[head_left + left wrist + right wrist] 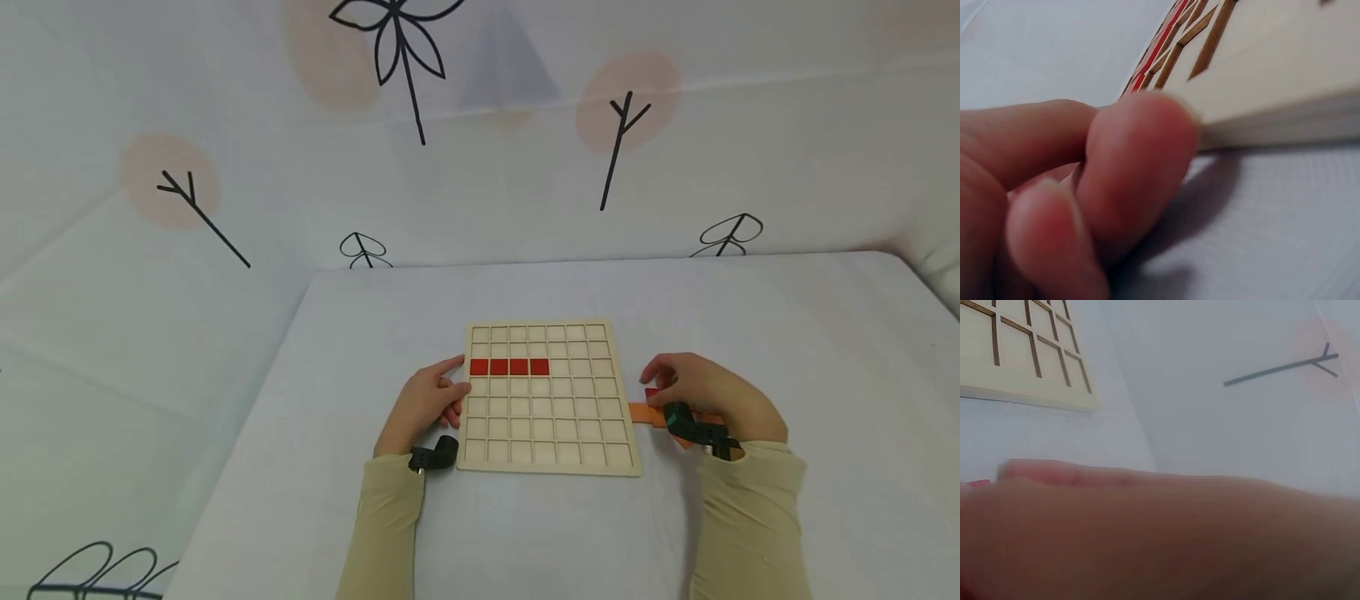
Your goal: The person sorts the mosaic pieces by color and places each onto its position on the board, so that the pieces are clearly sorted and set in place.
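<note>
A pale wooden grid board [552, 461] lies on the white cloth with a row of red square tiles [519, 367] in its third row, starting from the left side. My left hand [423, 402] rests against the board's left edge, index finger and thumb tips at the rim. In the left wrist view a fingertip [1141, 150] meets the board's side [1285, 128]. To the right of the board, my right hand [708, 387] pinches a red tile [651, 392] between thumb and fingers. The right wrist view shows only a sliver of red [977, 484] at the fingertips.
Orange pieces [641, 413] lie beside the board's right edge, partly hidden under my right hand and its wrist camera [697, 429]. Behind the table hangs a white patterned cloth [510, 183].
</note>
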Motion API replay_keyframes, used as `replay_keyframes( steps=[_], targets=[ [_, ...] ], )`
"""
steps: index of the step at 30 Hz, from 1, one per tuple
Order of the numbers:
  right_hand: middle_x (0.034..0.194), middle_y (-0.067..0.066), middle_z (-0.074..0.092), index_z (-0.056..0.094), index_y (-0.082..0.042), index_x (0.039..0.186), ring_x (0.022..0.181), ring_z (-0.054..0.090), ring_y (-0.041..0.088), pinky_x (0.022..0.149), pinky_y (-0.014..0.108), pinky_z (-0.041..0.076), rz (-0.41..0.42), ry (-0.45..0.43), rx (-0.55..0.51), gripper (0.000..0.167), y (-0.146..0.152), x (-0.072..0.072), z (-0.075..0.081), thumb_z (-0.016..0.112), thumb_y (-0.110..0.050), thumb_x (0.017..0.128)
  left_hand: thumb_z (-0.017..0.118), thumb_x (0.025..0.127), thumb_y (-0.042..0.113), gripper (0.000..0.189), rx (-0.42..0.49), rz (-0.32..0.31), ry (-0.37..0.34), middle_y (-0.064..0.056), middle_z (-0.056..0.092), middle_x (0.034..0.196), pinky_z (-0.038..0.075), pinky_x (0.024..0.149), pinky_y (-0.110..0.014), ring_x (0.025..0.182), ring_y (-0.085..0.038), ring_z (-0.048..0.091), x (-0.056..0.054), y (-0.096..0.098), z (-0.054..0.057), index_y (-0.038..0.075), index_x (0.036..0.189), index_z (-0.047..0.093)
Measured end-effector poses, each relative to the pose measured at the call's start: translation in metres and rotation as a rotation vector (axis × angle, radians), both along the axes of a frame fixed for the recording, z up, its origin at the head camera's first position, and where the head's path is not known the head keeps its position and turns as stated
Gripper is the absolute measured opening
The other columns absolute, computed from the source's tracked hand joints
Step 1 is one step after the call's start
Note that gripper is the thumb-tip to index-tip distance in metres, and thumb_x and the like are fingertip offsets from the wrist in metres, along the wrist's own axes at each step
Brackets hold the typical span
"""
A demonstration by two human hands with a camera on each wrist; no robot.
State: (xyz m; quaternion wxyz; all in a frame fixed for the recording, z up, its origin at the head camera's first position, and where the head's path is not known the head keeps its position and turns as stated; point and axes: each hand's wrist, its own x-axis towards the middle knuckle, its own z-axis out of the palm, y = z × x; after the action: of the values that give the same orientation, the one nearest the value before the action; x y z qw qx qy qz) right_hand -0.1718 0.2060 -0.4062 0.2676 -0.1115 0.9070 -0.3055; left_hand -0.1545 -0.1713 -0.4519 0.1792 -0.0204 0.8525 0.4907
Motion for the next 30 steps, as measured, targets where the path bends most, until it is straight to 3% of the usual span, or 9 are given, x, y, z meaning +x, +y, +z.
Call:
replay_keyframes(
  steps=[11, 15, 19, 25, 30],
  targets=[
    [0.084, 0.005, 0.054, 0.057, -0.005, 0.099, 0.075, 0.05, 0.019, 0.063, 0.029, 0.04, -0.081, -0.018, 0.003, 0.031, -0.0002, 0.0002, 0.0, 0.068, -0.023, 0.077, 0.06, 0.086, 0.026, 0.055, -0.003, -0.001, 0.004, -0.008, 0.059, 0.061, 0.049, 0.047, -0.029, 0.048, -0.021, 0.059, 0.0003, 0.0006, 0.0015, 0.024, 0.136, 0.038],
    [0.084, 0.006, 0.056, 0.056, -0.005, 0.102, 0.072, 0.051, 0.018, 0.062, 0.03, 0.039, -0.108, 0.015, 0.01, 0.033, 0.0005, -0.0018, -0.0022, 0.067, -0.025, 0.078, 0.06, 0.086, 0.026, 0.054, -0.008, 0.004, 0.005, -0.008, 0.059, 0.061, 0.048, 0.047, -0.029, 0.048, -0.021, 0.059, 0.0009, 0.0006, 0.0022, 0.024, 0.136, 0.039],
    [0.089, 0.007, 0.056, 0.055, -0.005, 0.106, 0.076, 0.051, 0.019, 0.065, 0.03, 0.037, -0.11, 0.058, 0.033, 0.038, 0.002, -0.0038, -0.0042, 0.067, -0.028, 0.078, 0.06, 0.086, 0.025, 0.055, -0.017, 0.007, 0.002, -0.008, 0.059, 0.061, 0.048, 0.047, -0.029, 0.047, -0.02, 0.059, 0.0007, 0.0007, 0.0033, 0.023, 0.136, 0.038],
    [0.103, 0.015, 0.052, 0.053, -0.006, 0.111, 0.087, 0.05, 0.026, 0.07, 0.035, 0.039, -0.112, 0.033, 0.037, 0.042, 0.0032, -0.0052, -0.0034, 0.067, -0.027, 0.077, 0.06, 0.086, 0.026, 0.055, -0.013, 0.008, 0.0, -0.008, 0.059, 0.061, 0.048, 0.047, -0.029, 0.048, -0.021, 0.059, 0.0006, 0.0005, 0.003, 0.024, 0.136, 0.038],
    [0.104, 0.017, 0.052, 0.057, -0.006, 0.107, 0.09, 0.048, 0.029, 0.071, 0.038, 0.039, -0.112, 0.026, 0.036, 0.037, 0.0042, -0.005, -0.0036, 0.067, -0.026, 0.078, 0.06, 0.086, 0.027, 0.055, 0.0, 0.003, -0.003, -0.008, 0.059, 0.061, 0.048, 0.047, -0.029, 0.048, -0.021, 0.059, 0.0008, 0.0003, 0.0026, 0.024, 0.136, 0.038]
  ],
)
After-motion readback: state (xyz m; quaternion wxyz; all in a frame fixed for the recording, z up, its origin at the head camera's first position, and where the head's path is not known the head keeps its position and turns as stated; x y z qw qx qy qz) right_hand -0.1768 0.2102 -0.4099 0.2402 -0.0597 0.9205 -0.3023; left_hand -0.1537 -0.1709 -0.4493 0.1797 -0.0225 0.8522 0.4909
